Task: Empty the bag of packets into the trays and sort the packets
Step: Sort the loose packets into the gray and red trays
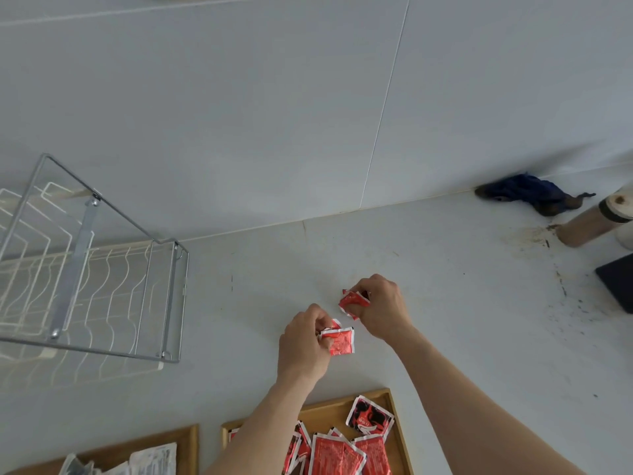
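My left hand (303, 341) pinches red packets (339, 341) above the white counter. Up and to its right, my right hand (382, 303) grips more red packets (352, 301). Both hands hover beyond the far edge of a wooden tray (390, 406) that holds several red packets (337, 454) and one dark red-and-black packet (370, 419). A second wooden tray (190, 447) at the lower left holds pale whitish packets (150, 459). No bag is in view.
A wire dish rack (89, 269) stands on the counter at the left. A crumpled dark blue cloth (534, 193) lies against the wall at the right, near a beige cylindrical object (589, 221) and a dark flat object (618, 282). The counter there is stained.
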A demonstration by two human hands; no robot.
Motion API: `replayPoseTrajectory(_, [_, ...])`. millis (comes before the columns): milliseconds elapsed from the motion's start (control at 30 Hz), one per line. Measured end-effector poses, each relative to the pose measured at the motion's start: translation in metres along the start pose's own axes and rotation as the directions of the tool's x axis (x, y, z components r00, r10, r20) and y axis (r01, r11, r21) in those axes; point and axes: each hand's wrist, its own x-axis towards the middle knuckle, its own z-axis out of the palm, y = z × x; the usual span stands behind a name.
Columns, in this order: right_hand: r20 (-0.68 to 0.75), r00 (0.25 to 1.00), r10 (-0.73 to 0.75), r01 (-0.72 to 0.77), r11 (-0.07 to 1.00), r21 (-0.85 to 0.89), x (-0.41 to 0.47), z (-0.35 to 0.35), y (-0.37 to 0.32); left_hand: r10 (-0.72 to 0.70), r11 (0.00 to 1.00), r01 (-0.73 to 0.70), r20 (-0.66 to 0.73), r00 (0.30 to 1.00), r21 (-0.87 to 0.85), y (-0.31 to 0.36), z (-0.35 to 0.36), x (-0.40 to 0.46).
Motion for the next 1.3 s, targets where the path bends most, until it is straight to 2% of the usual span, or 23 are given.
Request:
replayPoseTrajectory(133, [-0.024, 0.998, 0.065, -0.061, 0.989, 0.137, -0.016, -0.008, -0.009, -0.085, 0.985, 0.079, -0.030, 0.996, -0.156, -0.007, -0.017, -0.005])
replayPoseTrajectory(333, [0.062, 0.989, 0.137, -0.149, 0.954, 0.261, -0.053, -0.009, -0.020, -0.165, 0.913, 0.160, 0.019, 0.986, -0.375, -0.024, -0.047, -0.028])
replayPoseTrajectory(633, [0.138, 0.979, 0.151, -0.186, 0.937, 0.295, -0.124, 0.010, -0.027, -0.182, 0.868, 0.188, 0.058, 0.982, -0.459, -0.057, -0.068, -0.088])
replayPoseTrajectory(833, [0.227, 0.962, 0.153, -0.193, 0.967, 0.164, -0.159, 0.028, -0.025, -0.173, 0.909, 0.207, 0.124, 0.977, -0.362, -0.079, -0.058, -0.118])
replayPoseTrajectory(1000, [0.258, 0.960, 0.110, -0.108, 0.994, -0.025, -0.172, 0.038, -0.017, -0.141, 0.955, 0.173, 0.146, 0.979, -0.240, -0.090, -0.044, -0.131])
replayPoseTrajectory(1167, [0.145, 0.989, 0.022, 0.012, 0.973, -0.230, -0.178, 0.044, -0.009, -0.046, 0.992, 0.056, 0.090, 0.995, -0.111, -0.086, -0.030, -0.139])
replayPoseTrajectory(1300, [0.087, 0.996, -0.026, 0.049, 0.961, -0.273, -0.181, 0.048, -0.003, 0.076, 0.997, -0.076, 0.022, 0.997, 0.025, -0.081, -0.024, -0.143])
